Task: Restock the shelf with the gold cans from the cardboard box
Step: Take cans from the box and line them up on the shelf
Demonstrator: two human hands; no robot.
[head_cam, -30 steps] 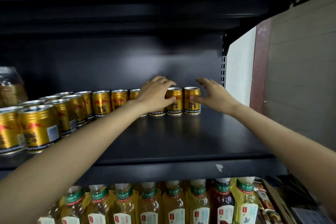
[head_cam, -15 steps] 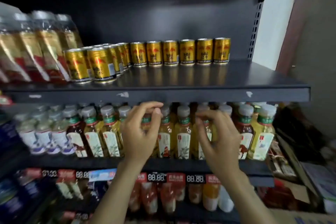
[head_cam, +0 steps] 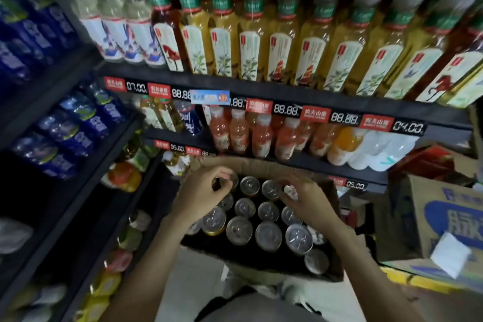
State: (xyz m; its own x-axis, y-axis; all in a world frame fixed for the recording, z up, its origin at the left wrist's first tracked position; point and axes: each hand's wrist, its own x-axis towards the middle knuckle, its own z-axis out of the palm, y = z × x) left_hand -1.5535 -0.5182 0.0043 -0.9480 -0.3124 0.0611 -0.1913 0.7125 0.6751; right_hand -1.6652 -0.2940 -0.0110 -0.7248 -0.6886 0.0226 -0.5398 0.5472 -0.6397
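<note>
**Back at the box: both hands reaching for the next cans**

The gold cans [head_cam: 261,219] stand upright in the cardboard box [head_cam: 261,266], silver lids up, packed in close rows; the box sits low in the view, at about 6 o'clock from the bottle shelves. Some slots along the near edge look empty, though the dark interior makes that hard to confirm.

Left hand [head_cam: 201,196] is over the far-left corner of the box, at 10 o'clock from the can cluster, fingers curled round toward a lid. Whether it already grips a can cannot be told; motion blur hides the contact. Right hand [head_cam: 303,196] hovers at 1 o'clock from the cluster, fingers bent and spread above the back row, also blurred; no can is clearly held.

Change from a second ago: both hands were then up at the can shelf, settling the last cans at the right end of the row. Half a second ago they were dropping past the tea bottles, empty. Now the view has swung down to the box. Judgement: one placement is finished and a fresh pick begins.

Beyond the box, tea bottles [head_cam: 274,34] fill the shelf at 12 o'clock, price tags [head_cam: 285,110] beneath. Another carton [head_cam: 439,219] stands at 3 o'clock.
</note>
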